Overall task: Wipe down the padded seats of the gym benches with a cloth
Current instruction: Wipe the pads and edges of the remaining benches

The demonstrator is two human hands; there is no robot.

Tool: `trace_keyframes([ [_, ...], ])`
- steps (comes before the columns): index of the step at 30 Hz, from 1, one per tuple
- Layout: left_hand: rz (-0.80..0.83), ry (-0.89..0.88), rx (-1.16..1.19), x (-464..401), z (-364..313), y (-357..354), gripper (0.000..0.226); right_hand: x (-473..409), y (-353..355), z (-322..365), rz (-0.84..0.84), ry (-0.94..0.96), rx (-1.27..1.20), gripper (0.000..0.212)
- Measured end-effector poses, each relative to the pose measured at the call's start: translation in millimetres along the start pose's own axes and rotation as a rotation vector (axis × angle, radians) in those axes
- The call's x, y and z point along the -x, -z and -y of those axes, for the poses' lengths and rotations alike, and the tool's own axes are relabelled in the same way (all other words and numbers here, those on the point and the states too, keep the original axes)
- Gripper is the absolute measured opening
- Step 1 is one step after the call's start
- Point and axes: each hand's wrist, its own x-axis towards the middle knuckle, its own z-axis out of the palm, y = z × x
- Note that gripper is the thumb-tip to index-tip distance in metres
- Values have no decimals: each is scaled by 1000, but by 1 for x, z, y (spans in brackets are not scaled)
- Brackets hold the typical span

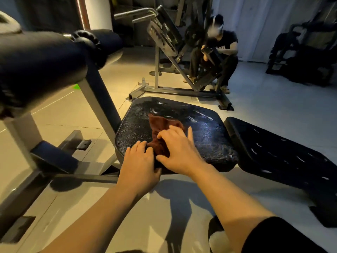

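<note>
A dark red-brown cloth [160, 128] lies crumpled on the black padded seat [206, 132] of a gym bench, near the seat's front edge. My left hand [141, 167] rests on the seat's near edge, its fingertips on the cloth's lower corner. Beside it my right hand [179, 150] presses down on the cloth with fingers spread. The seat's surface looks worn and shows shiny wet streaks. The bench's black backrest pad [277, 152] stretches away to the right.
A padded roller [45, 57] on a grey steel frame [102, 99] juts in from the upper left, close to my head. Behind the seat stands another machine [164, 52], where a person [218, 57] crouches. More dark equipment [306, 57] fills the far right. The floor is tiled.
</note>
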Motion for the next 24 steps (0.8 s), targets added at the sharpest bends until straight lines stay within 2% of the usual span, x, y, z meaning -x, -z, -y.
trace_keyframes([
  [1, 11, 19, 0, 1, 4, 2, 49, 0, -8, 2, 72, -19, 10, 47],
  [2, 29, 35, 2, 3, 8, 4, 47, -1, -12, 6, 73, -31, -4, 45],
  [6, 35, 50, 3, 5, 14, 6, 53, -13, -19, 15, -149, -79, -59, 41],
  [7, 30, 54, 7, 5, 16, 6, 56, -14, -20, 17, -136, -98, -29, 43],
  [9, 19, 49, 11, 7, 18, 6, 57, -13, -27, 20, -4, -138, 16, 46],
  [11, 11, 27, 15, 9, 17, 4, 55, -9, -34, 23, 91, -107, 100, 46],
  [15, 14, -27, 40, 6, 5, -3, 55, -3, -31, 14, 74, -119, 92, 44],
  [20, 144, -65, -45, 1, -23, -11, 70, 15, -19, -42, 6, -402, 67, 43],
  [24, 167, -99, -61, -1, -32, -14, 73, 28, -6, -81, -10, -676, -7, 45],
])
